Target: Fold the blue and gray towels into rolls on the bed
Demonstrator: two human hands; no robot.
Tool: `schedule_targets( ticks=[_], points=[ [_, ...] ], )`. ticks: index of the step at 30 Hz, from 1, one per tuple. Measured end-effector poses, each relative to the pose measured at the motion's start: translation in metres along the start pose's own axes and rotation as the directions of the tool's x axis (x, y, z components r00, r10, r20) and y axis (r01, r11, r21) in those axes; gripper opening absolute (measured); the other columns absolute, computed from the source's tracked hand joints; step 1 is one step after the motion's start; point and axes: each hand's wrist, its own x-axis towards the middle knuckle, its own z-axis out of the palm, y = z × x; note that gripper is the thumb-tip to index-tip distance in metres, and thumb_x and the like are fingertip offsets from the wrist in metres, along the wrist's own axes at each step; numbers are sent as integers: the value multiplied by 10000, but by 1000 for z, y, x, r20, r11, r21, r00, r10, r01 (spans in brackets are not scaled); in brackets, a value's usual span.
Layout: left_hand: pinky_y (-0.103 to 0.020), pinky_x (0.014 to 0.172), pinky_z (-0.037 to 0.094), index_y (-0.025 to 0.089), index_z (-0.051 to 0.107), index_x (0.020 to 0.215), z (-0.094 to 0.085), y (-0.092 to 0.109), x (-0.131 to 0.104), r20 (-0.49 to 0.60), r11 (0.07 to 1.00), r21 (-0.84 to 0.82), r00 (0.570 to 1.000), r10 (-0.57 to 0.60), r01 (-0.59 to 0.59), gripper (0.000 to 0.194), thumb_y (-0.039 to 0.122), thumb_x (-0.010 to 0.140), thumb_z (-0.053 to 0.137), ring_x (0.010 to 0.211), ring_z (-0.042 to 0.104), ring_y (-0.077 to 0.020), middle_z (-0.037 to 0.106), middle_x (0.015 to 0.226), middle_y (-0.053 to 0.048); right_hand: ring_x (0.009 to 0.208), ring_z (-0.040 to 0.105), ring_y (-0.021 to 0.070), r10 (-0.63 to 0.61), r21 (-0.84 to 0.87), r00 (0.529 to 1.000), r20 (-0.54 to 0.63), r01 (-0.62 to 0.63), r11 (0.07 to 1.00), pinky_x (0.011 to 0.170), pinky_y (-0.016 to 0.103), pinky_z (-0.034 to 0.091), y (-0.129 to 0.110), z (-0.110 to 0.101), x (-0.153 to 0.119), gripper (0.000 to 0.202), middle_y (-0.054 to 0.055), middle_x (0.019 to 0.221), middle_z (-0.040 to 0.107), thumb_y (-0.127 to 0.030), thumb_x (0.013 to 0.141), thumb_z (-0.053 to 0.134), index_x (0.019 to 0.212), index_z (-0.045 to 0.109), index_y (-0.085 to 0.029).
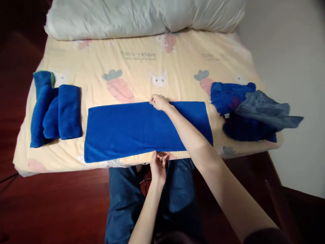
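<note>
A blue towel, folded into a long strip, lies flat across the near part of the bed. My right hand rests on its far edge at the middle, fingers curled on the cloth. At the near edge my left hand pinches the towel at its middle. Both arms reach over my lap in blue trousers.
Three folded or rolled blue towels lie at the left of the bed. A heap of unfolded blue and grey-blue cloths sits at the right. A rolled white quilt lies at the head. The sheet is cream with carrots. A wall stands on the right.
</note>
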Motion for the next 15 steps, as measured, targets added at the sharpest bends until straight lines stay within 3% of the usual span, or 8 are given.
schedule_targets(
  ticks=[3, 8, 12, 15],
  points=[
    [-210, 740, 504, 198, 580, 736, -5, 0, -10, 24, 998, 41, 998, 54, -55, 197, 259, 858, 723, 637, 564, -60, 542, 705, 48, 921, 636, 198, 17, 61, 999, -37, -14, 998, 899, 352, 484, -7, -10, -10, 172, 61, 990, 707, -212, 933, 585, 1092, 646, -187],
    [-283, 905, 492, 234, 604, 820, -12, -1, -31, 44, 962, 101, 967, 251, -254, 126, 283, 831, 719, 846, 623, -106, 598, 833, 23, 839, 635, 161, -41, 201, 988, -148, 70, 977, 824, 283, 479, -12, -26, -21, 195, -3, 877, 721, -160, 865, 591, 1049, 634, -207],
    [-280, 900, 486, 221, 594, 807, -11, 19, -54, 122, 876, 128, 884, 451, -464, 159, 323, 831, 714, 845, 610, -118, 575, 820, 16, 719, 617, 133, -56, 408, 964, -258, 161, 899, 727, 244, 479, -23, -54, -40, 126, -27, 749, 682, -230, 837, 614, 953, 630, -184],
    [-264, 844, 495, 229, 583, 825, -3, 61, -73, 152, 764, 206, 791, 592, -611, 190, 375, 833, 705, 849, 606, -127, 583, 849, 6, 735, 637, 141, -43, 579, 939, -342, 247, 777, 720, 258, 502, -37, -89, -71, 233, -7, 773, 692, -373, 809, 673, 928, 628, -178]
  ],
)
